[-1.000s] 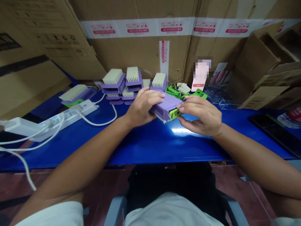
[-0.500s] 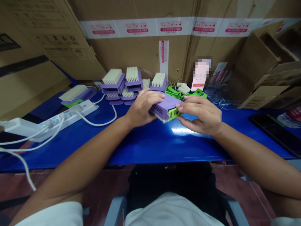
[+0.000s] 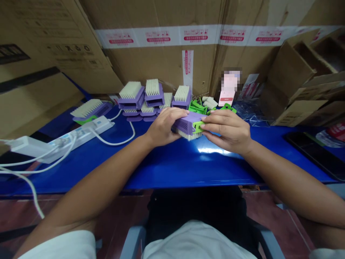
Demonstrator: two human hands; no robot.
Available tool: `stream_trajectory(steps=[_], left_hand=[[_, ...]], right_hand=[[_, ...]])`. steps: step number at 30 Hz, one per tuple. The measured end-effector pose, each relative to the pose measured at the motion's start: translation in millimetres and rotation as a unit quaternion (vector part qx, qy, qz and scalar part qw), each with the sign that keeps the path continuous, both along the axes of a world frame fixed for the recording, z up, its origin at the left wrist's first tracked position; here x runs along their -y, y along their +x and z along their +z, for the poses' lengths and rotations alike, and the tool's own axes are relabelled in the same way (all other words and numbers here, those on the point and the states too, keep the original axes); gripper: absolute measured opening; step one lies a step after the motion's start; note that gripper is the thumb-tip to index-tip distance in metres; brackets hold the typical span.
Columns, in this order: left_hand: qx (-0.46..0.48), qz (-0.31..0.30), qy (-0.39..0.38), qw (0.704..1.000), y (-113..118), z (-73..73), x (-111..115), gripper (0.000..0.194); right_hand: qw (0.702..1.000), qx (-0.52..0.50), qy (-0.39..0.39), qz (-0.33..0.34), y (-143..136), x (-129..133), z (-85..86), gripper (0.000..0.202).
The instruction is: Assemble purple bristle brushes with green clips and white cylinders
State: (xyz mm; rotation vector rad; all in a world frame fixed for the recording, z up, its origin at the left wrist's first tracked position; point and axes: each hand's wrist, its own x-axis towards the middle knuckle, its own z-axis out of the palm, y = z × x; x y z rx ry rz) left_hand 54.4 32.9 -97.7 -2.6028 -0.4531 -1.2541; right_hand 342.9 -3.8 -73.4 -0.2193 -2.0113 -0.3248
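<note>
A purple brush head [image 3: 185, 123] with off-white bristles facing down is held above the blue table. My left hand [image 3: 164, 126] grips its left end, fingers on top and thumb low. At the right end sits a bright green plastic end piece [image 3: 198, 126], flush against the purple housing. My right hand [image 3: 228, 130] pinches that green piece with its fingertips. Behind my hands lie loose green plastic parts [image 3: 198, 107] and some white cylindrical pieces [image 3: 209, 102]. Several more purple brush heads [image 3: 131, 95] are stacked bristles up at the back.
A white power strip [image 3: 78, 138] with cables lies at left, beside another brush [image 3: 90, 109]. A lit phone [image 3: 227, 91] leans on the cardboard at the back. To the right are a dark phone [image 3: 314, 153], clear plastic [image 3: 252, 117] and open cardboard boxes [image 3: 293, 82].
The green end piece has gone from sitting askew to lying flush against the purple housing's end. My right hand has shifted slightly left with it. The whole view has moved a little.
</note>
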Motion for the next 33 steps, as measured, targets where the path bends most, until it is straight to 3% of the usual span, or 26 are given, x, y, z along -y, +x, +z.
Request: stream_trajectory(steps=[6,12,18,23,33], left_hand=[[0.018,-0.019,-0.023,0.999,1.0,-1.0,1.7,0.072],[0.017,-0.02,-0.036,0.999,2.8,-1.3,2.9,0.071],[-0.006,-0.003,-0.054,0.999,1.0,-3.9,2.3,0.079],[0.002,-0.013,-0.066,0.998,1.8,-4.2,4.1,0.075],[-0.001,-0.007,-0.104,0.995,-0.4,-5.3,4.1,0.077]], right_hand=[[1.0,-0.007,-0.007,-0.004,1.3,-2.4,-0.5,0.032],[0.999,-0.01,-0.039,0.019,1.8,-4.1,-0.6,0.036],[0.998,-0.011,-0.063,0.006,0.4,-3.5,-1.7,0.018],[0.993,-0.031,-0.102,0.043,1.7,-7.1,-4.9,0.019],[0.985,-0.044,-0.158,0.055,3.0,-10.5,-7.2,0.02]])
